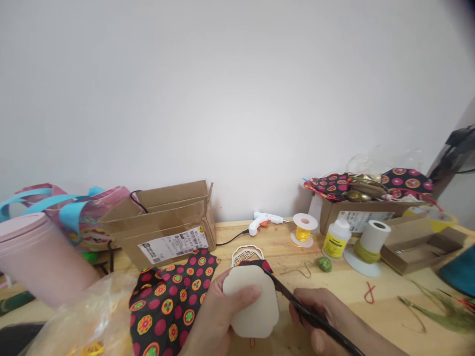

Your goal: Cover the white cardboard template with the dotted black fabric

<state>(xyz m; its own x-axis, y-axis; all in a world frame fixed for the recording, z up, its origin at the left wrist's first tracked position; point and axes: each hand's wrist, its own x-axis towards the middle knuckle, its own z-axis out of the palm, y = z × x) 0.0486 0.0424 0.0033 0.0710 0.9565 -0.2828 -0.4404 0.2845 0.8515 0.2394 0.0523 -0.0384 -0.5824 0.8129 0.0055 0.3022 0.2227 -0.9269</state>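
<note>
My left hand (222, 309) grips a cream, flat piece with a scalloped-square outline (254, 316), thumb pressed on its face. The fingers behind it are hidden. My right hand (321, 314) is closed around a long, thin black tool (311, 316), whose kind I cannot make out. Its tip meets the upper right edge of the cream piece; whether it touches is unclear. Black fabric with bright flower dots (166, 301) lies left of my left hand, and a patterned scrap shows behind the piece. Just beyond is a white openwork lattice frame (248, 254).
Along the wall stand a cardboard box (166, 225), a white glue gun (265, 221), a yellow thread spool (303, 232), a glue bottle (337, 240) and a green cord spool (369, 247). A pink tumbler (44, 257) leans at left; a filled box (330, 212) sits right.
</note>
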